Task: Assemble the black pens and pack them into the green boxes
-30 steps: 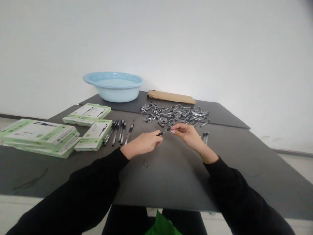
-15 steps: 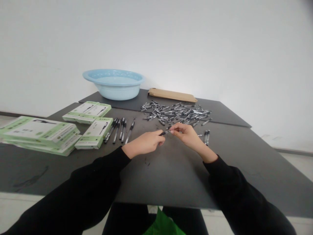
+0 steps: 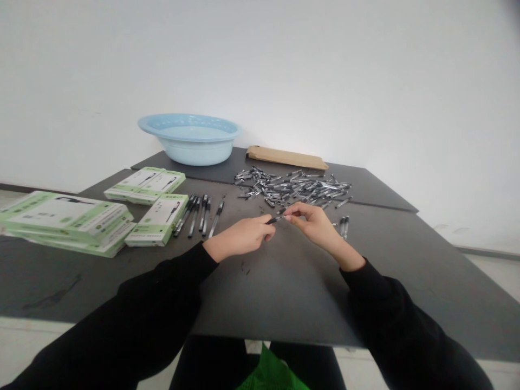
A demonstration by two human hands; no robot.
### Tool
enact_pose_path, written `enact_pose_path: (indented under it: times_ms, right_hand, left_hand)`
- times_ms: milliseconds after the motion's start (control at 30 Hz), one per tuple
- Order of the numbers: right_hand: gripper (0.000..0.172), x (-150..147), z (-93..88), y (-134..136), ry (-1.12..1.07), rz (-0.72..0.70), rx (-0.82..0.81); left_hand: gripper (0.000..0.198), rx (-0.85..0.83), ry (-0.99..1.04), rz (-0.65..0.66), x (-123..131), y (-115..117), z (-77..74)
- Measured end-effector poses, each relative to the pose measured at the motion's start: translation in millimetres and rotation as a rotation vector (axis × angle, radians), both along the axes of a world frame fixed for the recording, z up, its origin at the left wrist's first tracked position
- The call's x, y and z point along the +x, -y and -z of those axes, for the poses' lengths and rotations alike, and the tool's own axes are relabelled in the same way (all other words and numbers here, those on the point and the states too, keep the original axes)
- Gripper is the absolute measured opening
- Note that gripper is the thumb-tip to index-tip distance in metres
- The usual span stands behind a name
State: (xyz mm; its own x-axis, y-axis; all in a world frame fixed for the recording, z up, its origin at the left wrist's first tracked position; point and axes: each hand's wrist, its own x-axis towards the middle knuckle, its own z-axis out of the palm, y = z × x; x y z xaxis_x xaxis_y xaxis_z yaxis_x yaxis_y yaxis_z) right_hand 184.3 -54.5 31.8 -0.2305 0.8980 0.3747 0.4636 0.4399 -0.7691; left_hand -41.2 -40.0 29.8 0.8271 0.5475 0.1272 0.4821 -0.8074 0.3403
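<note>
My left hand (image 3: 239, 237) is closed around one end of a black pen (image 3: 275, 219), just above the dark table (image 3: 264, 281). My right hand (image 3: 312, 222) pinches the pen's other end with thumb and forefinger. Both hands meet in front of a loose pile of pens and pen parts (image 3: 292, 188). A row of several finished pens (image 3: 199, 215) lies to the left of my left hand. Two more pens (image 3: 343, 226) lie to the right of my right hand.
Green and white pen boxes lie at the left: one small box (image 3: 156, 220), a pair behind it (image 3: 144, 185) and a larger stack (image 3: 67, 222). A light blue basin (image 3: 190, 138) and a brown envelope (image 3: 286, 157) stand at the table's far edge by the white wall.
The hands stay together on the pen, with the right fingers shifting slightly along it. The view has tilted a little, nothing else has moved.
</note>
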Motion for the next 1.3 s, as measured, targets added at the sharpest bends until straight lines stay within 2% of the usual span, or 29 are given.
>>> enact_pose_path:
  times_ms: [167,333,500,633,700,800,900,1033,1167,1300]
  right_hand:
    - [0.013,-6.5,5.4,1.8,-0.015,-0.007,-0.003]
    - [0.020,-4.2,7.2,-0.3,-0.171,-0.055,-0.118]
    - [0.029,-0.8,2.1,-1.6,-0.315,-0.046,-0.233]
    - [0.034,1.5,5.5,-5.2,-0.378,-0.080,-0.282]
    - [0.036,2.4,10.1,-8.1,-0.401,-0.064,-0.287]
    - [0.036,2.1,16.1,-11.6,-0.434,-0.031,-0.288]
    - [0.035,-0.9,17.6,-12.1,-0.492,-0.026,-0.319]
    - [0.037,-4.2,16.3,-10.9,-0.507,-0.022,-0.334]
    - [0.036,-3.9,15.4,-9.5,-0.445,0.019,-0.256]
    - [0.037,-6.8,12.4,-5.8,-0.419,0.048,-0.209]
  left_hand:
    - [0.023,-0.025,0.013,-0.006,2.0,2.3,3.0]
    - [0.029,-0.125,0.210,0.051,9.1,3.2,9.1]
    - [0.013,-0.426,0.473,-0.013,15.6,2.8,11.1]
    - [0.031,-0.783,0.667,-0.036,17.5,-3.3,13.9]
    - [0.031,-0.853,0.637,-0.079,17.2,-6.8,14.8]
    - [0.029,-0.828,0.527,-0.171,16.7,-9.0,14.2]
    - [0.031,-0.839,0.540,-0.247,17.9,-7.4,12.7]
    - [0.037,-1.037,0.682,-0.281,20.9,-4.7,13.1]
    - [0.025,-1.119,0.800,-0.298,21.8,-2.7,12.3]
    - [0.030,-1.360,0.745,-0.284,19.5,-2.5,8.2]
